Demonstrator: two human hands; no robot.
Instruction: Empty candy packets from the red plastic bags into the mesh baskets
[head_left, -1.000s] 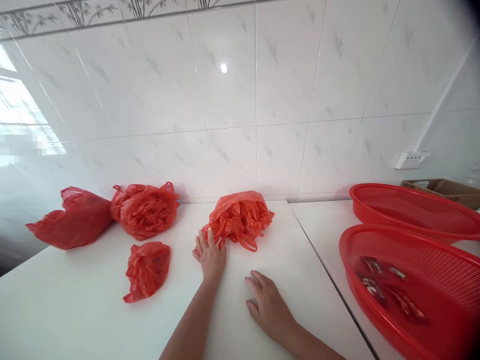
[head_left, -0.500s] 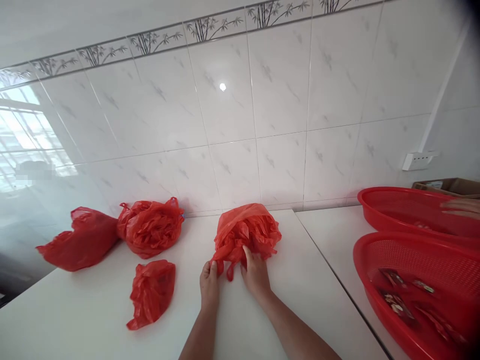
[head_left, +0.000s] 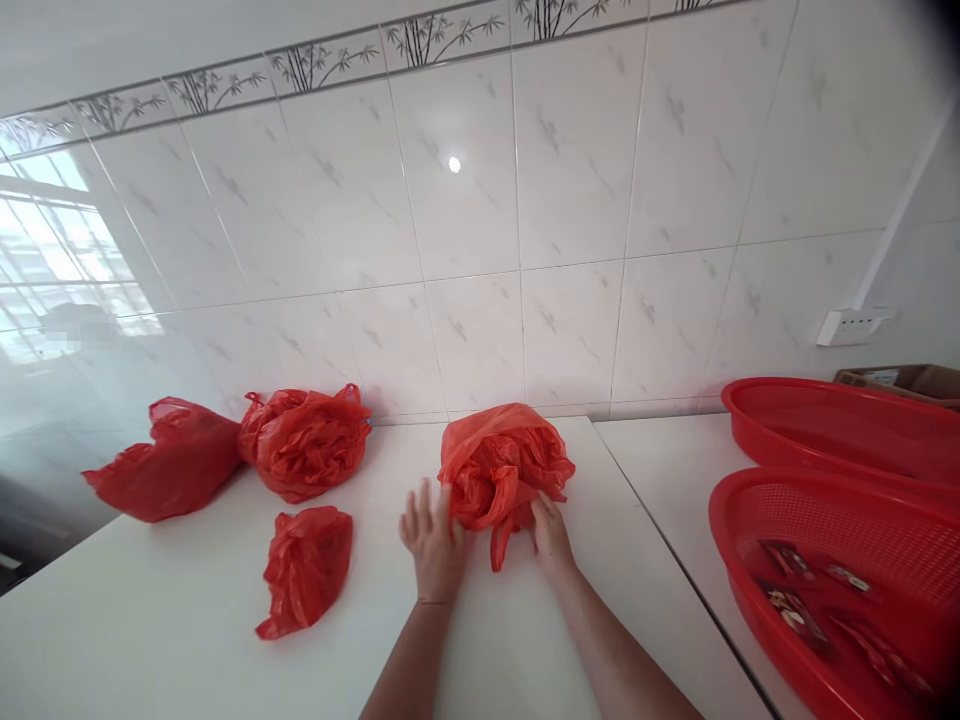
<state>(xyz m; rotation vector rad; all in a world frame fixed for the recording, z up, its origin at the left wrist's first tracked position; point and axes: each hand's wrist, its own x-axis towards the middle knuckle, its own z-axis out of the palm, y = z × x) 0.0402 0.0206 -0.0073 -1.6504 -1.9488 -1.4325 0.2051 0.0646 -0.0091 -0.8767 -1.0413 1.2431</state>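
Observation:
A crumpled red plastic bag [head_left: 510, 455] sits on the white table in front of me, its folded opening facing me and a loop hanging down at the front. At its left front edge, my left hand [head_left: 436, 545] is open with spread, slightly blurred fingers, the thumb side against the bag. My right hand [head_left: 552, 540] pinches the bag's lower right edge, its fingertips partly hidden by the plastic. A smaller red bag [head_left: 307, 572] lies to the left of my hands.
A bunched red bag [head_left: 307, 440] and a fuller red bag [head_left: 176, 460] stand at the left near the tiled wall. Right of the table seam, a red basket [head_left: 720, 510] holds several small packets. Behind it are another red basket [head_left: 739, 425] and a cardboard box [head_left: 926, 380].
My left hand has let go of the bag's edge and spread its fingers. My right hand has shifted right along the bag. Another hand at the far basket has left the view.

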